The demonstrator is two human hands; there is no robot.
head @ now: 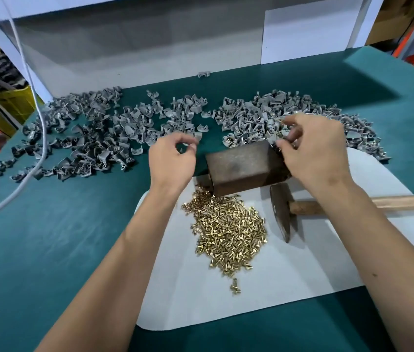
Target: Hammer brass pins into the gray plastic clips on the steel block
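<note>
Steel block sits at centre on the white mat, top face bare, dark and rusty-brown, prob. the anvil for the clips; brass pins heaped at 6 o'clock of it, small, shiny, headed, within easy reach of either hand; hammer lies at 4 o'clock of the block, head dark and worn, wooden handle running off toward 3, parked while both hands do prep; gray clips spread in piles on the green counter from 9 to 2 o'clock, curved w/ small sockets; left hand at 10 o'clock of the block, grip curled, thumb to fingertips, contents too small to tell; right hand at 1 o'clock, grip pinching a gray clip and what looks like a pin, likely seating pin before striking.
</note>
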